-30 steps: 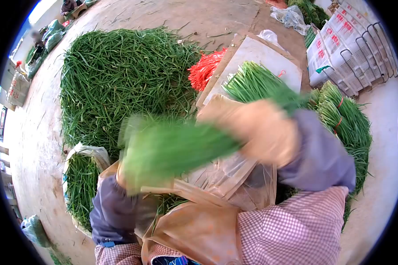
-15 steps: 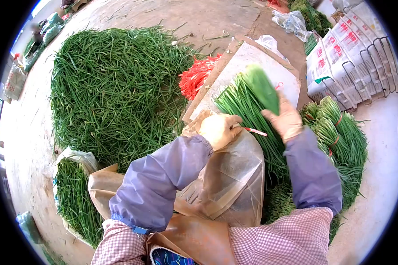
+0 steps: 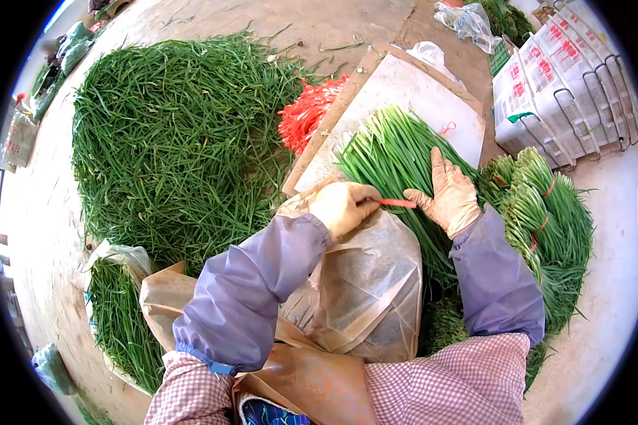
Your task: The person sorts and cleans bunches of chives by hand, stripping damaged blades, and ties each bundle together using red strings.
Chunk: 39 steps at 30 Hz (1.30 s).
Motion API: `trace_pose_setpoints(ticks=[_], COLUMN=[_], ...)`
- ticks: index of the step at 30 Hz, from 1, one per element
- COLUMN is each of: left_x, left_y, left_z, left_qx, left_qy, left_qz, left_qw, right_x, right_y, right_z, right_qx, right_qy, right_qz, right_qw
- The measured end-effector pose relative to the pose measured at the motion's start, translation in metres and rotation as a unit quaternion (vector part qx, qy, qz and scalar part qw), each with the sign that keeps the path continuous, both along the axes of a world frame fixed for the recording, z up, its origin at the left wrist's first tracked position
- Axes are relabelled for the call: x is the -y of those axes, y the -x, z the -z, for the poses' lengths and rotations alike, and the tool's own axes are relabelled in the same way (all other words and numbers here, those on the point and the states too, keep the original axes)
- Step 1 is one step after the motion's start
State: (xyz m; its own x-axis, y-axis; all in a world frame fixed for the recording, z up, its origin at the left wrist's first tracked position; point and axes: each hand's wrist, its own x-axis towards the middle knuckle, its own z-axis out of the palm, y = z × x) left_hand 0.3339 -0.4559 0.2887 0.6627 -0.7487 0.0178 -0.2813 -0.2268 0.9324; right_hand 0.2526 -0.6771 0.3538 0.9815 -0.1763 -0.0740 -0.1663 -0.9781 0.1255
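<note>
A loose bundle of green chives (image 3: 386, 149) lies across a white board (image 3: 411, 85), pale ends toward the far side. My right hand (image 3: 448, 197), gloved, rests on the bundle's right side with its fingers stretched out. My left hand (image 3: 344, 209), also gloved, is closed in a pinch on a red tie strip (image 3: 398, 203). The strip's free end points right, close to my right thumb. Below my left hand, a translucent brown plastic sheet (image 3: 368, 283) covers my lap and hides part of the leaves.
A broad heap of loose chives (image 3: 170, 142) spreads over the floor at left. Red tie strips (image 3: 308, 117) are piled beside the board. Tied chive bundles (image 3: 546, 219) are stacked at right, below white crates (image 3: 563, 85). More chives (image 3: 124, 319) stand in a bag at lower left.
The handful of chives my right hand was holding up has come down onto the bundle, and that hand is now spread on it. My left hand still pinches the red strip.
</note>
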Motion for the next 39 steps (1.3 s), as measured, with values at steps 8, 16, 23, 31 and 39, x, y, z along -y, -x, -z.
trace_pose_setpoints(ticks=[8, 16, 23, 31, 39], left_x=[-0.009, -0.030, -0.026, -0.014, 0.046], left_y=[0.010, 0.017, -0.003, -0.009, -0.004], left_z=[0.017, -0.001, -0.021, -0.051, -0.055], left_qx=[-0.224, 0.245, 0.393, 0.219, 0.340], left_qy=[0.103, 0.066, 0.050, 0.122, -0.061], left_qz=[-0.135, -0.093, 0.013, -0.117, -0.153], left_qw=[0.960, 0.963, 0.918, 0.961, 0.926], right_x=[0.003, -0.012, -0.003, -0.006, -0.011], right_y=[0.005, 0.011, 0.002, -0.002, -0.003], right_z=[0.033, 0.036, -0.004, 0.021, 0.030], right_qx=[0.097, 0.108, 0.096, 0.233, 0.273], right_qy=[-0.130, -0.130, -0.179, -0.277, -0.284], right_qz=[-0.063, -0.067, -0.062, -0.045, -0.044], right_qw=[0.985, 0.983, 0.977, 0.931, 0.918])
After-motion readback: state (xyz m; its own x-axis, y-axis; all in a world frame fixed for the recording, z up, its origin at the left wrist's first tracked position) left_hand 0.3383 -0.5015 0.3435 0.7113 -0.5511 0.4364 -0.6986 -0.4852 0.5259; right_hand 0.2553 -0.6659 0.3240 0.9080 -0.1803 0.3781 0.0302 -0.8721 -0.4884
